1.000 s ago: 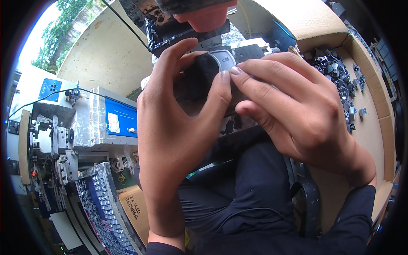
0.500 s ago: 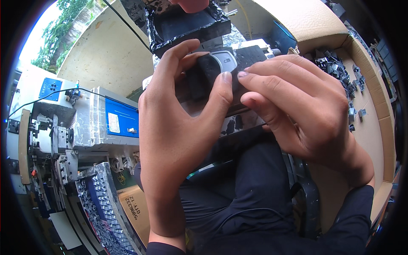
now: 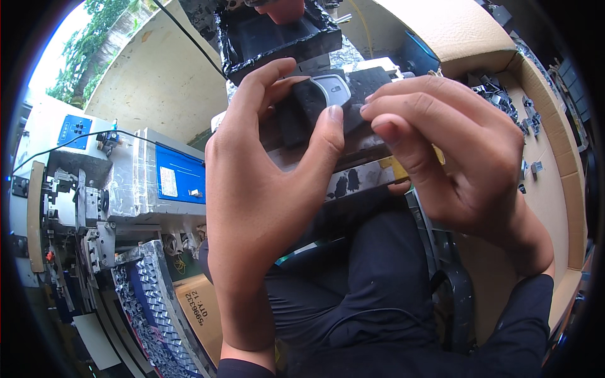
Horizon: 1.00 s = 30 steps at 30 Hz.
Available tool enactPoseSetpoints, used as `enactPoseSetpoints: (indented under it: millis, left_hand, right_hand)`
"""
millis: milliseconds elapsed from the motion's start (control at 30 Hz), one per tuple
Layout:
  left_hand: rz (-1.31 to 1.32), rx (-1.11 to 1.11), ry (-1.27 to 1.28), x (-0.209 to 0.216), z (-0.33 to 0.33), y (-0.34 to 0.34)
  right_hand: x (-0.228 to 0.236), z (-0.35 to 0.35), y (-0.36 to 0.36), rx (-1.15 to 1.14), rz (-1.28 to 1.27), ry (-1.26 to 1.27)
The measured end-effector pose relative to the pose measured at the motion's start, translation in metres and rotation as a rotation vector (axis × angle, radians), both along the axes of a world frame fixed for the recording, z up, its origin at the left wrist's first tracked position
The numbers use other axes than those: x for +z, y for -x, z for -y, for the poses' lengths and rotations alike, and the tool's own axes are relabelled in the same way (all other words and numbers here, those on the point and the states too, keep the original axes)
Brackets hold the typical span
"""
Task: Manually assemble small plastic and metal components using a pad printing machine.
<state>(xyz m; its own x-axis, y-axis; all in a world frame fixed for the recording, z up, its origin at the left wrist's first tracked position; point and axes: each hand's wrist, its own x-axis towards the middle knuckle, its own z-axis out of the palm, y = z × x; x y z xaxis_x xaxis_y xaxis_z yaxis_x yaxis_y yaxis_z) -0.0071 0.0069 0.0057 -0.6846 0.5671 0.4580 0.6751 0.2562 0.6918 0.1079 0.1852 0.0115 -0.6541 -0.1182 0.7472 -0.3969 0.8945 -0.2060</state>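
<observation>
A curved light-grey plastic part (image 3: 335,89) lies on a black block (image 3: 365,85) in front of me. My left hand (image 3: 265,154) is closed around the part, its thumb tip pressed on the lower end and another fingertip at the far end. Just right of the part hovers my right hand (image 3: 447,142), its fingers half curled and the thumb a little apart from them. Nothing shows between those fingertips. A black-smeared tray (image 3: 277,53) sits beyond the block, and a reddish rounded pad (image 3: 283,11) hangs above it.
A large cardboard box (image 3: 567,189) with several small dark and grey parts stands at the right. Machinery with a blue panel (image 3: 181,173) is at the left. Below it lie a rack of shiny small pieces (image 3: 154,293) and another cardboard carton (image 3: 200,309).
My right hand has shifted slightly right, away from the grey part, uncovering more of the block and something yellow below. The reddish pad looks different in position. My left hand stays put.
</observation>
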Motion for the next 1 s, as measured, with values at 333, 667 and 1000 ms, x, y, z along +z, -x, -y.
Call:
enactPoseSetpoints:
  millis: [333, 667, 1000]
  left_hand:
    - [-0.013, 0.029, 0.042, 0.001, 0.000, 0.000]
    - [-0.021, 0.029, 0.034, 0.000, 0.001, 0.000]
    - [-0.028, 0.012, 0.027, -0.002, 0.002, 0.004]
  right_hand:
    - [-0.008, -0.013, 0.000, -0.043, 0.065, 0.020]
    - [-0.005, -0.005, 0.004, 0.024, 0.073, 0.087]
    - [-0.007, -0.007, 0.007, 0.028, 0.015, 0.027]
